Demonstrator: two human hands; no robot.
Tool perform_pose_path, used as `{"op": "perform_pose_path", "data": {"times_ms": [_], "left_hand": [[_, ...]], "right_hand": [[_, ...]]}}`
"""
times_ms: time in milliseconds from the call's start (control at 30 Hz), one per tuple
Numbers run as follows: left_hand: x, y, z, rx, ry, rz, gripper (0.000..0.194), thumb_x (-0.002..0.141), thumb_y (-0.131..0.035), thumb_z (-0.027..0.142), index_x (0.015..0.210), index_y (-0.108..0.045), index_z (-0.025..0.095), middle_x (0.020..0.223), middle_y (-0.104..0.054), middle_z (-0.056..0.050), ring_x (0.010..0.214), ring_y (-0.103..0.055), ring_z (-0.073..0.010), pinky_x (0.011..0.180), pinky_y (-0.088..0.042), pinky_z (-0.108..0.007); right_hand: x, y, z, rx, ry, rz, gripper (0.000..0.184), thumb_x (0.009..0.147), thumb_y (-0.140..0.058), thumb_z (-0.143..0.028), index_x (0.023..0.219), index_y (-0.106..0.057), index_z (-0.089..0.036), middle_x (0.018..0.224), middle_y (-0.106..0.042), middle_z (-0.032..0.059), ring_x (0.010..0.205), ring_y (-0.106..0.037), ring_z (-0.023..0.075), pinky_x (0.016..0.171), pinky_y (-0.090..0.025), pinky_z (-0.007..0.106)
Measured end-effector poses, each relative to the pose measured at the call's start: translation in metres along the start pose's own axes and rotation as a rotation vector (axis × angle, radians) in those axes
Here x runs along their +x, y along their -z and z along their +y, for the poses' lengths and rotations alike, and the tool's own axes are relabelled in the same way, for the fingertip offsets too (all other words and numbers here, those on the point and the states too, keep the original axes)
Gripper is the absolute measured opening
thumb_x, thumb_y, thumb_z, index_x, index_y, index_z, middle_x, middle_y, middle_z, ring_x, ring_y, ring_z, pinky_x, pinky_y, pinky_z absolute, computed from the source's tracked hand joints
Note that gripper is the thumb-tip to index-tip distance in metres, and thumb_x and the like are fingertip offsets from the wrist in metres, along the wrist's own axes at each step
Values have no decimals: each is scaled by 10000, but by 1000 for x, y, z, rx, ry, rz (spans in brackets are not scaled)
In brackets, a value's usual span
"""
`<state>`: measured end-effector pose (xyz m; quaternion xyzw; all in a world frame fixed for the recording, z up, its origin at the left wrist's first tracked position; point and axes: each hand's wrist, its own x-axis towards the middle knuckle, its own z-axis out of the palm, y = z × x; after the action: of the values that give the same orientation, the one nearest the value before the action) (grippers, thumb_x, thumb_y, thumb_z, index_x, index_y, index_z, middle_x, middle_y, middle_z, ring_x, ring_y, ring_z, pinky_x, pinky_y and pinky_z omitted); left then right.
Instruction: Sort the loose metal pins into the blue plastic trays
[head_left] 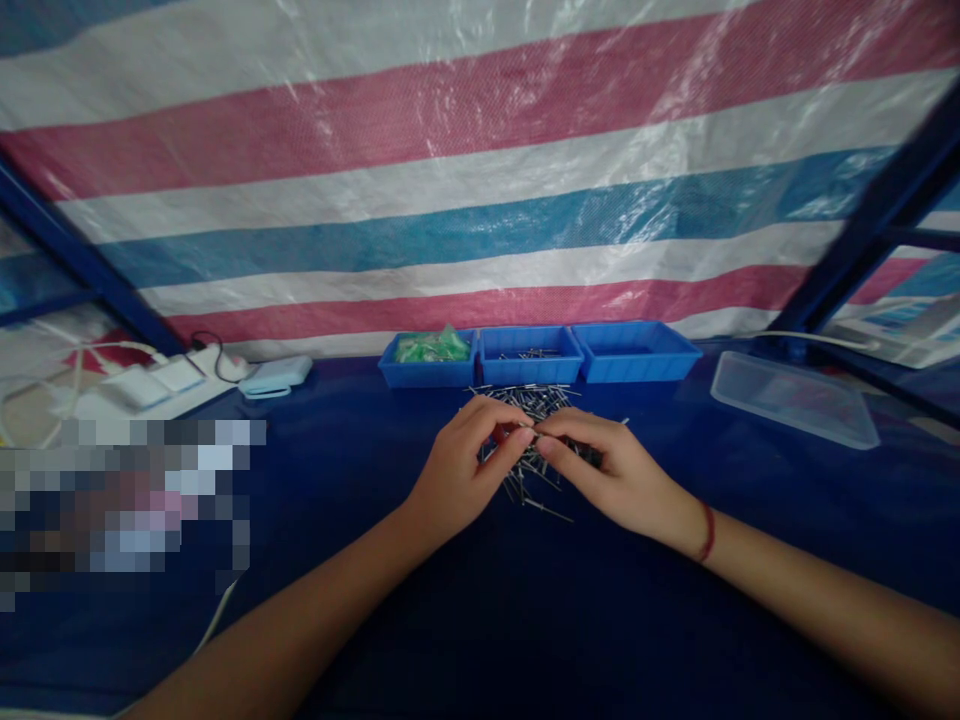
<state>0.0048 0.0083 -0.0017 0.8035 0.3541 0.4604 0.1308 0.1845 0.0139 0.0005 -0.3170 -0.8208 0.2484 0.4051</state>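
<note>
My left hand (469, 465) and my right hand (619, 470) meet over the middle of the table, thumb and forefinger of each pinched together. Between the touching fingertips is a small metal pin (534, 430), mostly covered by the fingers. Under and behind both hands spreads a loose pile of thin silvery metal pins (536, 402), rivet-like in shape. One longer pin (547, 511) lies at the pile's near edge. A red cord circles my right wrist. The curled fingers hide part of the pile.
Behind the pile stand three blue bins: the left bin (427, 375) holds a green plastic bag (433, 346), the middle bin (531, 372) some pins. The right bin (637, 365) is beside a clear plastic lid (795, 400). Power strip (180, 390) and light-blue case (276, 376) lie left.
</note>
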Motion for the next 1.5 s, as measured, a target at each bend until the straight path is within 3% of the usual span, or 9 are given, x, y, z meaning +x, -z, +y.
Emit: {"op": "perform_pose_path", "data": {"times_ms": [233, 433, 733, 967, 1100, 1200, 1367, 1500], "left_hand": [[0, 0, -2, 7, -16, 16, 90, 874, -531, 192, 949, -578, 187, 854, -578, -14, 733, -538, -112, 666, -445, -246], [0, 0, -5, 25, 6, 9, 100, 874, -537, 224, 957, -590, 207, 872, -586, -20, 744, -552, -121, 667, -464, -262], [-1, -2, -10, 28, -22, -48, 121, 890, -505, 189, 972, -593, 209, 930, -573, -30, 867, -565, -140, 763, -474, -287], [0, -3, -9, 127, -24, -103, 178, 916, -445, 194, 1015, -593, 196, 997, -571, -59, 960, -544, -174, 855, -440, -343], [3, 0, -18, 182, 56, 9, 238, 926, -423, 207, 1141, -525, 197, 1013, -586, -62, 973, -536, -181, 881, -424, -371], [5, 4, -30, 241, 87, 46, 207, 917, -438, 205, 1085, -556, 180, 980, -599, -57, 954, -543, -179, 871, -424, -365], [3, 8, -42, 335, 136, 39, 156, 878, -484, 168, 976, -603, 191, 963, -617, -38, 934, -546, -185, 861, -425, -374], [0, 7, -44, 371, 181, -26, 183, 846, -517, 143, 968, -632, 215, 957, -603, -34, 947, -530, -201, 845, -435, -383]], "right_hand": [[1, -1, 4, 47, -68, 106, 124, 843, -548, -276, 826, -627, -183, 742, -621, 19, 660, -559, 133, 596, -452, 258], [-1, 0, 3, 49, -23, 231, 88, 805, -601, -256, 857, -635, -194, 717, -601, 11, 643, -551, 131, 591, -464, 270], [-2, 2, -3, -40, 111, 210, 63, 797, -611, -196, 860, -616, -193, 744, -593, 9, 675, -556, 126, 628, -454, 276], [3, 11, -3, -407, 276, 133, 98, 839, -534, -229, 751, -512, -191, 715, -602, 16, 679, -546, 151, 671, -380, 323], [32, 20, 11, -526, 179, 251, 185, 876, -474, -303, 729, -512, -197, 698, -587, 23, 676, -547, 166, 661, -377, 326], [65, 24, 33, -529, 62, 379, 243, 887, -455, -353, 718, -524, -194, 669, -582, 31, 615, -538, 160, 600, -390, 301], [98, 18, 63, -630, -19, 297, 319, 859, -475, -459, 788, -582, -166, 755, -649, 85, 712, -595, 213, 635, -427, 324], [81, 15, 57, -634, -18, 254, 282, 867, -471, -408, 818, -596, -161, 775, -653, 81, 728, -598, 211, 653, -435, 332]]}}
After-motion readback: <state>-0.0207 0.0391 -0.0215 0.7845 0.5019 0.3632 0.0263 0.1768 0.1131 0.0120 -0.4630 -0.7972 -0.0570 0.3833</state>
